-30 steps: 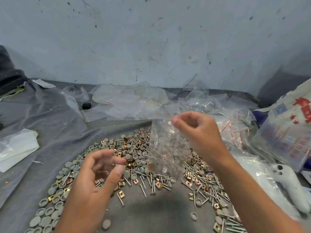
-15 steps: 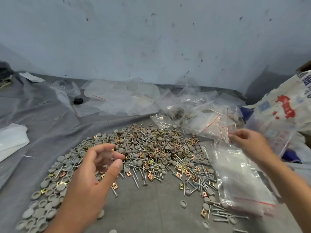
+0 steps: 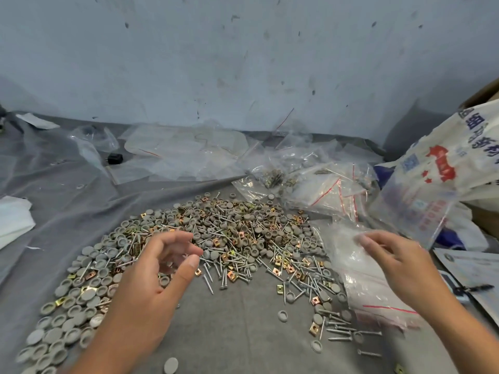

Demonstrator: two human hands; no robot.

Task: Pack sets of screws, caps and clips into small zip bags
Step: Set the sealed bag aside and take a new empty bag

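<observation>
A wide heap of grey round caps (image 3: 81, 300), silver screws (image 3: 340, 330) and brass clips (image 3: 314, 327) lies spread on the grey cloth (image 3: 243, 338). My left hand (image 3: 151, 282) hovers over the heap's left half, fingers curled and apart, with nothing seen in it. My right hand (image 3: 399, 260) is at the right, its fingertips on the top of a stack of empty zip bags (image 3: 364, 287) with red seal lines. Filled zip bags (image 3: 324, 193) lie piled behind the heap at the back right.
A large printed sack (image 3: 445, 171) stands at the right, with papers (image 3: 472, 268) below it. Clear plastic sheets (image 3: 183, 152) and a small black object (image 3: 114, 158) lie at the back by the wall. A white folded sheet (image 3: 13, 220) rests at the left edge.
My right hand held a filled zip bag over the heap, let it go at the back right, then came down onto the empty bags. My left hand stayed put.
</observation>
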